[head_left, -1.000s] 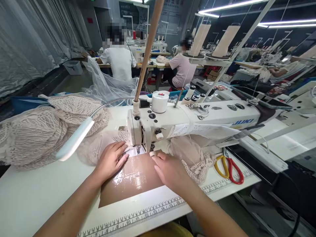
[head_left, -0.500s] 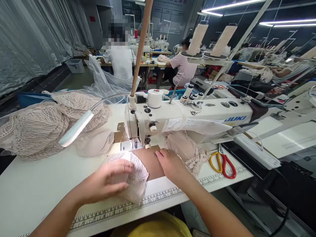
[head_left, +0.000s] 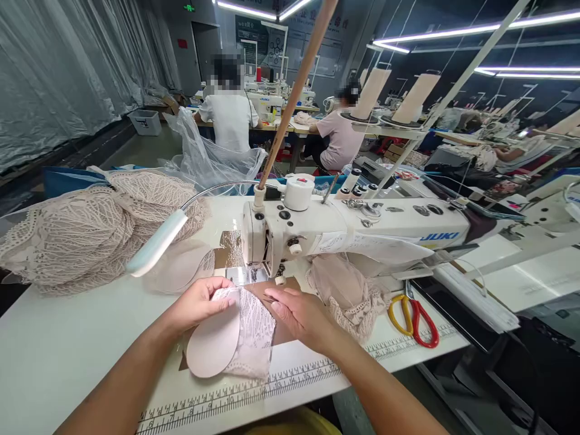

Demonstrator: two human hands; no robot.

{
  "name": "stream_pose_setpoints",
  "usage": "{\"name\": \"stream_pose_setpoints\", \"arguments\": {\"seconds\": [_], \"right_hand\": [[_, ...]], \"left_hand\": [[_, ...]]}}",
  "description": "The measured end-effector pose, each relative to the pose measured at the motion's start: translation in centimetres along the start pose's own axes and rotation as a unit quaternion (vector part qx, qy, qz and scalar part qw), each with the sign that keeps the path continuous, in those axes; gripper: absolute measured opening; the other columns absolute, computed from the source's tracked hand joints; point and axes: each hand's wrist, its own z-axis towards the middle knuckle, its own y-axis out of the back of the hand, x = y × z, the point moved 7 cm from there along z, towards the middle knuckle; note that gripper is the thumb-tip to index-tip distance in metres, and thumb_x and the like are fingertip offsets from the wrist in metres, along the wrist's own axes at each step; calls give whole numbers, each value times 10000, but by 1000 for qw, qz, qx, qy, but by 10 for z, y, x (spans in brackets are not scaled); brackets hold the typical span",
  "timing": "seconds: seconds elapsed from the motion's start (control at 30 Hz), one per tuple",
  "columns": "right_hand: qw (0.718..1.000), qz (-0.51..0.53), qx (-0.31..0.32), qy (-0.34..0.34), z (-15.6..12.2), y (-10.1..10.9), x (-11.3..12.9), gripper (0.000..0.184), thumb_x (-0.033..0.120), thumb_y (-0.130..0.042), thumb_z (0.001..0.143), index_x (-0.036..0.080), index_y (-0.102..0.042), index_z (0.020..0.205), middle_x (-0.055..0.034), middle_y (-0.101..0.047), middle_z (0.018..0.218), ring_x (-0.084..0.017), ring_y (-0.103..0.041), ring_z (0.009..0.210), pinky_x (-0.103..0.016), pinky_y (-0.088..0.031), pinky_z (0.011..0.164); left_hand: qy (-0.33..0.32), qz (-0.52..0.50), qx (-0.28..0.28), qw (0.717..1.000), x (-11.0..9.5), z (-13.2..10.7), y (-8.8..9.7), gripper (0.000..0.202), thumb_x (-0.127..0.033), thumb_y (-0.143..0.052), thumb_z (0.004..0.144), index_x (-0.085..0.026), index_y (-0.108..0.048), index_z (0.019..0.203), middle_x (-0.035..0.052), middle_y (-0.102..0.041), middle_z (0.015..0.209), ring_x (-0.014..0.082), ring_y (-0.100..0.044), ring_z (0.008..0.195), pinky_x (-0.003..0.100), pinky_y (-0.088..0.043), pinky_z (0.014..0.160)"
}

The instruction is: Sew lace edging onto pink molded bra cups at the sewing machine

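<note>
My left hand (head_left: 197, 307) pinches the upper edge of a smooth pale bra cup (head_left: 212, 349) between thumb and fingers. A lace panel (head_left: 257, 329) extends from the cup's right side, just in front of the sewing machine's (head_left: 312, 232) needle area. My right hand (head_left: 302, 319) is closed at the lace's upper right edge, over a brown plate (head_left: 283, 332). A thin, dark tip shows at its fingertips; what tool it belongs to is mostly hidden. The presser foot (head_left: 254, 275) sits just beyond the fabric.
Lace cups (head_left: 86, 235) are heaped at the left, near a lamp (head_left: 156, 244). More lace fabric (head_left: 344, 293) lies right of my right hand, with red-and-yellow scissors (head_left: 414, 317) beyond it. A ruler strip (head_left: 226, 396) runs along the front edge. Two people sit at machines ahead.
My left hand has moved from hovering over the lace to pinching the cup's top edge, and the cup is now uncovered. My right hand has shifted left to the lace's edge. The view has tilted up.
</note>
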Motion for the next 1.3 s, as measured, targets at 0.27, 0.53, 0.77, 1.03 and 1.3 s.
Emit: {"name": "stream_pose_setpoints", "arguments": {"seconds": [0.27,0.53,0.77,1.03,1.3], "right_hand": [[990,136,33,12,29,-17,4,325,345,-479,926,227,-610,1199,-16,-692,896,-157,-594,762,-248,-429,696],[976,216,23,21,30,-22,7,234,307,-564,877,231,-618,1091,-14,-672,1035,-153,-610,870,-255,-445,762],[962,271,-16,35,31,-23,16,145,253,-590,857,218,-656,981,-3,-678,939,-146,-616,871,-235,-456,737],[950,311,28,8,30,-30,3,155,297,-599,849,212,-664,962,-4,-652,846,-139,-595,751,-243,-441,669],[958,286,-8,20,32,-31,11,113,299,-594,854,207,-659,858,5,-662,791,-142,-599,749,-248,-446,683]], "left_hand": [[-10,-31,26,999,-4,-4,-11,332,-470,-668,781,-144,-699,836,56,-687,809,204,-613,745,313,-489,677],[-16,-79,62,995,-6,-3,-20,304,-434,-671,790,-155,-736,894,80,-721,909,249,-633,887,394,-475,843],[-23,-82,70,994,-3,-3,-26,342,-421,-667,792,-146,-586,605,-25,-434,570,110,-360,559,257,-316,538],[-28,-68,91,993,-4,-1,-30,331,-431,-652,796,-129,-622,666,-23,-377,603,110,-290,596,255,-241,542],[-11,-55,109,992,-1,0,-37,497,-438,-659,784,-180,-339,505,-67,-200,553,79,-149,529,259,-116,492]]}}
